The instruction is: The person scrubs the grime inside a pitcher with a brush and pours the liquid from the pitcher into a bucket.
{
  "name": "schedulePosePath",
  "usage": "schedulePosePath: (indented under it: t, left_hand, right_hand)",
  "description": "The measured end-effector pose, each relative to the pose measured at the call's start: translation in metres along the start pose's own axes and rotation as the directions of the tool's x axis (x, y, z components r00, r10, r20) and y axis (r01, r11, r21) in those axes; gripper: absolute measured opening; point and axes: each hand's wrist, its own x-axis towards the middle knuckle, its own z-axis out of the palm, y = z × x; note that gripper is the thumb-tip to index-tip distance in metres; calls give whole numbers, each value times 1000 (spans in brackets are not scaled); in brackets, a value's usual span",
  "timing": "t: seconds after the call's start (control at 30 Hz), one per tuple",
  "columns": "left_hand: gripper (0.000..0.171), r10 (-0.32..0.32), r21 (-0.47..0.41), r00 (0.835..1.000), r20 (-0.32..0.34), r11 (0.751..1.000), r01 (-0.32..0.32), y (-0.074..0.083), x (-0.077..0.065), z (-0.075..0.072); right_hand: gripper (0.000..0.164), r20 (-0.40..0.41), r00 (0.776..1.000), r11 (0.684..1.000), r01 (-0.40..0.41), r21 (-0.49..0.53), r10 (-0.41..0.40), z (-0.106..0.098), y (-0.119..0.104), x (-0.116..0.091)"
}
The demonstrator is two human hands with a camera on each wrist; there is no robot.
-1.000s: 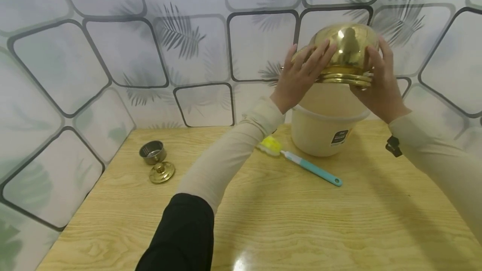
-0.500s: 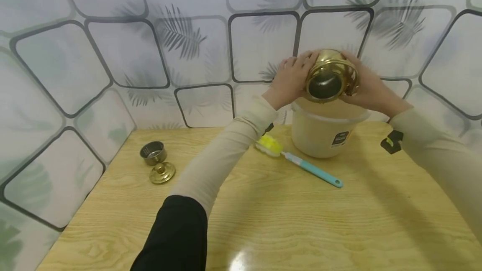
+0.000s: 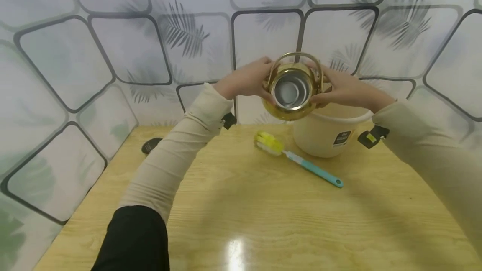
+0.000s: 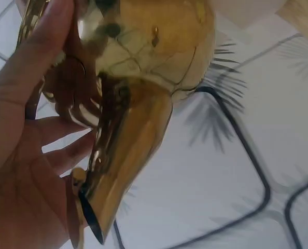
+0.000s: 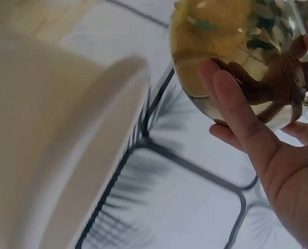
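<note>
Both hands hold a shiny gold teapot [image 3: 288, 116] up in the air, tilted so its round mouth and steel inside face the head camera. Its hoop handle [image 3: 319, 72] stands up around the mouth. My left hand [image 3: 244, 80] grips the left side; in the left wrist view the spout [image 4: 136, 135], with a small flap at its tip, passes beside the palm. On the other side my right hand [image 3: 348, 89] grips the body, thumb near the mouth's rim, and in the right wrist view its fingers [image 5: 239, 111] lie along the polished wall.
A cream bucket [image 3: 314, 137] stands at the back, below and behind the right hand. Before it lies a brush [image 3: 314, 172] with a yellow head and turquoise handle. A metal strainer cup [image 3: 149, 144] at the left is partly covered by the left sleeve.
The teapot was upside down over the bucket; the hands have turned it mouth-forward and brought it left. The left sleeve now hides the small gold lid on the table.
</note>
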Motion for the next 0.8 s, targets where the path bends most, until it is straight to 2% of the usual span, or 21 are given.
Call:
schedulePosePath:
  t: [0.1, 0.23, 0.27, 0.33, 0.43, 0.5, 0.63, 0.8]
  left_hand:
    - [83, -27, -16, 997, 71, 999, 29, -13, -20, 6]
    - [72, 19, -72, 996, 86, 997, -13, -33, -44, 23]
    - [68, 30, -86, 996, 87, 996, -22, -38, -50, 28]
    - [60, 69, -143, 993, 96, 988, -55, -48, -60, 38]
    - [51, 61, -221, 986, 153, 975, -26, -61, -73, 53]
    - [52, 70, -293, 978, 195, 956, -10, -69, -80, 62]
    - [52, 74, -350, 965, 250, 937, 19, -82, -94, 76]
    - [58, 60, -383, 957, 285, 922, 57, -97, -108, 96]
  right_hand:
    - [83, 88, 996, 1000, -7, 18, 6, 14, -7, 10]
    - [78, 185, 982, 999, -26, -25, 30, 36, -9, 27]
    - [78, 206, 978, 1000, -29, -4, 29, 43, -9, 31]
    - [76, 243, 970, 993, -32, 110, 4, 60, -7, 39]
    - [75, 290, 957, 966, -46, 255, -31, 83, -6, 48]
    - [73, 320, 946, 951, -46, 305, -57, 97, -5, 54]
    - [73, 368, 929, 950, -82, 302, -37, 120, -6, 65]
    - [71, 399, 917, 942, -122, 314, -14, 145, -4, 76]
